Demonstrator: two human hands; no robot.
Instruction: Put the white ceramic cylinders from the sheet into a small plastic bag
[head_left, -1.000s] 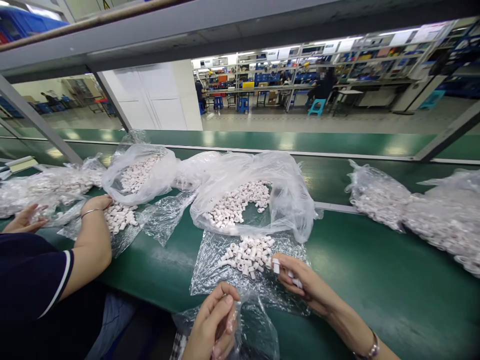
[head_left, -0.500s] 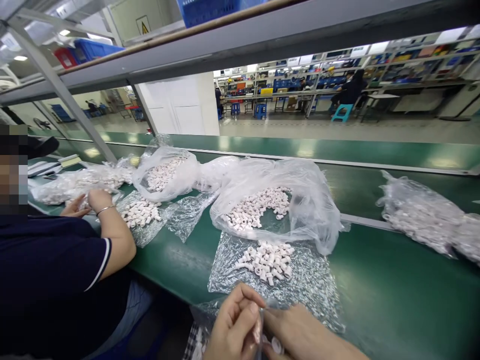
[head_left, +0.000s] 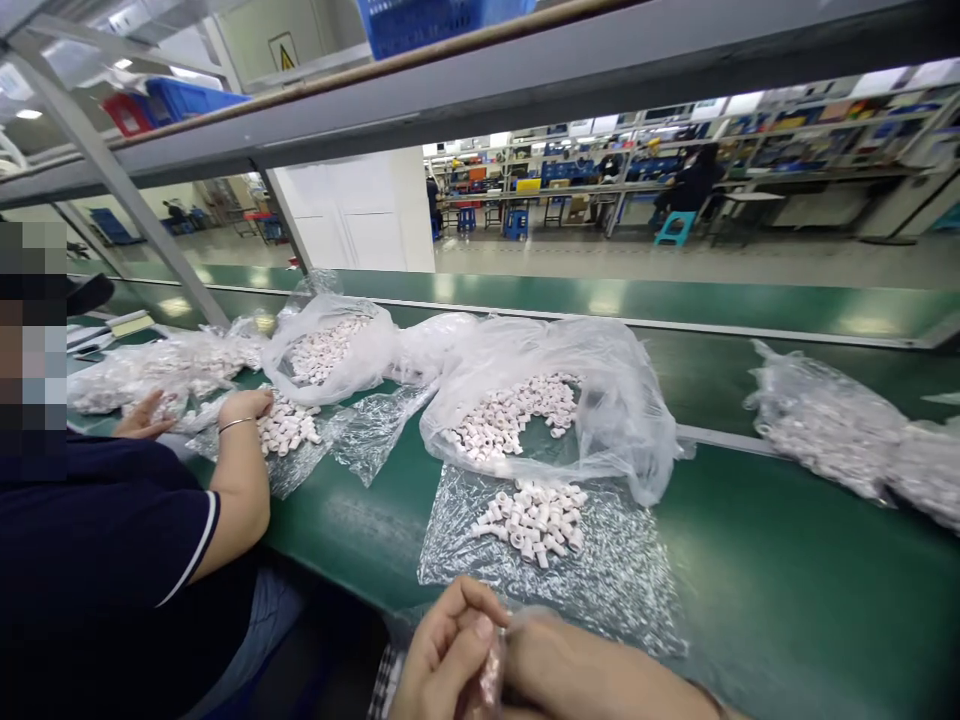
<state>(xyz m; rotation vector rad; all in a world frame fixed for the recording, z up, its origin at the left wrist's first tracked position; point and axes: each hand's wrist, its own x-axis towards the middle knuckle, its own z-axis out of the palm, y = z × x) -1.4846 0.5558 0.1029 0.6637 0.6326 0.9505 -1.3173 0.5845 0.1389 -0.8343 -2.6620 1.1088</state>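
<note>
At the bottom centre, my left hand (head_left: 450,645) is closed round the edge of a clear plastic bag (head_left: 491,675). My right hand (head_left: 551,650) is right beside it, at the bag's opening, with its fingers pointing down and hidden from view. Just ahead of both hands lies a flat clear plastic sheet (head_left: 630,575) bearing a loose pile of small white plastic pipe fittings (head_left: 536,520). Behind the pile, a large translucent bag (head_left: 622,400) lies open with many more fittings inside.
A co-worker (head_left: 112,540) sits at the left, one hand (head_left: 244,405) by another pile of fittings (head_left: 289,425). Filled bags (head_left: 832,430) lie at the right on the green tabletop (head_left: 750,560). A grey shelf beam (head_left: 480,85) crosses overhead, carrying blue baskets (head_left: 442,25).
My right hand has moved down and slightly left at the bag, and its fingers no longer show. The co-worker's hand has reached to the right, onto their pile.
</note>
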